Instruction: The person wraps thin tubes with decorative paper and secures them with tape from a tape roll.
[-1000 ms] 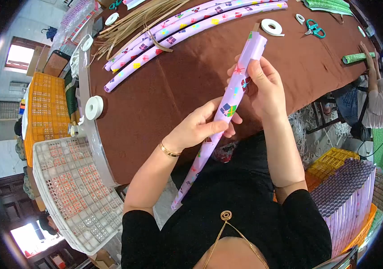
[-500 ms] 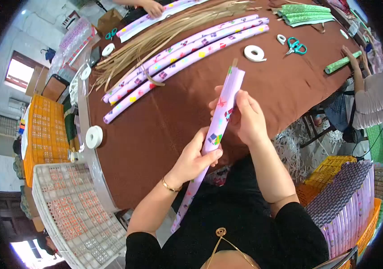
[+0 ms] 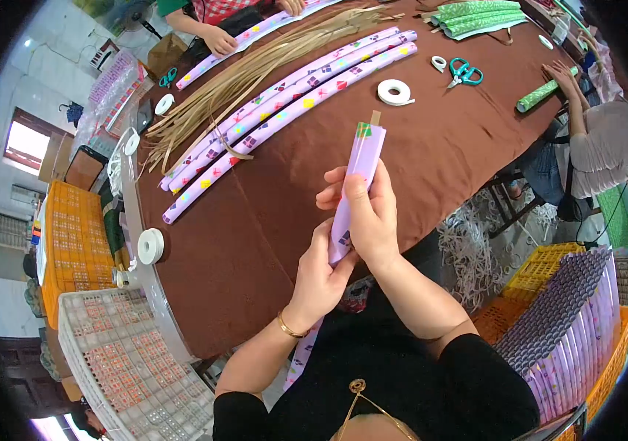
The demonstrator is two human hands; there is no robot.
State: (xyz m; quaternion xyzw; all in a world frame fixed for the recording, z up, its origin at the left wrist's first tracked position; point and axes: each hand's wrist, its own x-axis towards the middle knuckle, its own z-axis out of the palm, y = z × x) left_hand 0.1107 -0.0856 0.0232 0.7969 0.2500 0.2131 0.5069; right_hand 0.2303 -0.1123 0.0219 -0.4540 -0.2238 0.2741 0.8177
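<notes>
A purple patterned roll [image 3: 364,158] slants up from my lap, its far end narrow, with a brown strip [image 3: 375,117] sticking out of it. My left hand [image 3: 321,273] is wrapped round its lower part. Higher up, my right hand [image 3: 370,213] grips the same roll with the thumb on top. Several finished-looking purple rolls [image 3: 288,114] lie side by side on the brown cloth ahead of my hands, beside a bundle of tan strips [image 3: 255,62].
White tape rolls [image 3: 395,92] [image 3: 151,246] and teal scissors [image 3: 465,73] lie on the brown tablecloth [image 3: 270,213]. Two co-workers handle a purple roll at the top and a green roll [image 3: 538,95] at right. Crates [image 3: 126,353] flank the table.
The held roll has turned about its length and stands more upright. My right hand has moved down it, nearer my left hand. The camera view has shifted slightly.
</notes>
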